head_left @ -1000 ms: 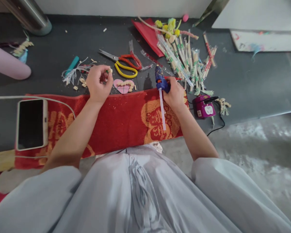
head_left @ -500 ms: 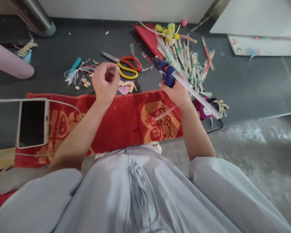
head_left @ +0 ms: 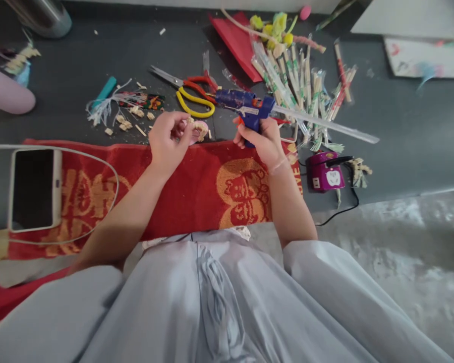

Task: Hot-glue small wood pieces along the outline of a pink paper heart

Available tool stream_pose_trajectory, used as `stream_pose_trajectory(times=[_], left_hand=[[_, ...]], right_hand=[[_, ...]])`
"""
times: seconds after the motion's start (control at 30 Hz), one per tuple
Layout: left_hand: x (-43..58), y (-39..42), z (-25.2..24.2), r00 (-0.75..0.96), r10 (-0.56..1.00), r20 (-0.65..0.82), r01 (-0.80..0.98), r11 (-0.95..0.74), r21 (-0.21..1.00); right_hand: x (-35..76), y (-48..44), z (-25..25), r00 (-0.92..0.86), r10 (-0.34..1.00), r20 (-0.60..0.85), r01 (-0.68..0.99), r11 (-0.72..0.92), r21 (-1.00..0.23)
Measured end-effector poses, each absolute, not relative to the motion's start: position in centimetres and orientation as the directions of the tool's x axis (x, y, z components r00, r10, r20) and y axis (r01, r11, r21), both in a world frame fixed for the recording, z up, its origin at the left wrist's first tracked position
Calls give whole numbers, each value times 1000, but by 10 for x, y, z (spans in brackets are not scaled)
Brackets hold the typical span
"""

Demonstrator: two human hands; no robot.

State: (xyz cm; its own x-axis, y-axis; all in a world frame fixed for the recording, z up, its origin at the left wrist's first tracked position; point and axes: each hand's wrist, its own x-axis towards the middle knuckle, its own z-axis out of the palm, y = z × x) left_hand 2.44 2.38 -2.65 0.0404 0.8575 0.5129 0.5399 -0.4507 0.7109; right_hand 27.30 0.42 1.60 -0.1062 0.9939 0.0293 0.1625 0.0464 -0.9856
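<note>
My right hand (head_left: 264, 142) is wrapped round the handle of a blue hot glue gun (head_left: 232, 99), whose nozzle points left. A long clear glue stick (head_left: 329, 125) juts out of its back end. My left hand (head_left: 169, 140) is closed in a pinch on a small beige piece (head_left: 190, 120). Just by those fingertips lies a pink heart (head_left: 201, 127) edged with beige pieces, partly hidden by the hand. Beyond it are scissors (head_left: 194, 103) with yellow and red handles, their blades pointing left.
A red towel (head_left: 181, 196) lies along the near table edge, with a white-framed phone (head_left: 36, 189) on its left end. Wrapped sticks (head_left: 300, 91) are heaped at back right. A purple power socket (head_left: 325, 171) with a black cable sits right. Beige scraps (head_left: 124, 122) lie left.
The glue gun has swung round from pointing away to pointing left, towards the heart. My left hand has come down to the heart with the small piece. The view has shifted slightly.
</note>
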Motion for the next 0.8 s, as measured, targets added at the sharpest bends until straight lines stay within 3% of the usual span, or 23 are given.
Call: stream_pose_trajectory(times=[0.27, 0.47, 0.8], left_hand=[[21, 23, -20, -16, 801, 598, 581, -479, 658], [20, 19, -24, -73, 808, 585, 532, -464, 708], [23, 16, -21, -31, 829, 558, 470, -481, 740]], right_hand=[[273, 0, 18, -138, 990, -13, 128, 5, -992], [269, -7, 26, -163, 981, -109, 49, -102, -994], [265, -14, 34, -248, 960, -129, -30, -141, -990]])
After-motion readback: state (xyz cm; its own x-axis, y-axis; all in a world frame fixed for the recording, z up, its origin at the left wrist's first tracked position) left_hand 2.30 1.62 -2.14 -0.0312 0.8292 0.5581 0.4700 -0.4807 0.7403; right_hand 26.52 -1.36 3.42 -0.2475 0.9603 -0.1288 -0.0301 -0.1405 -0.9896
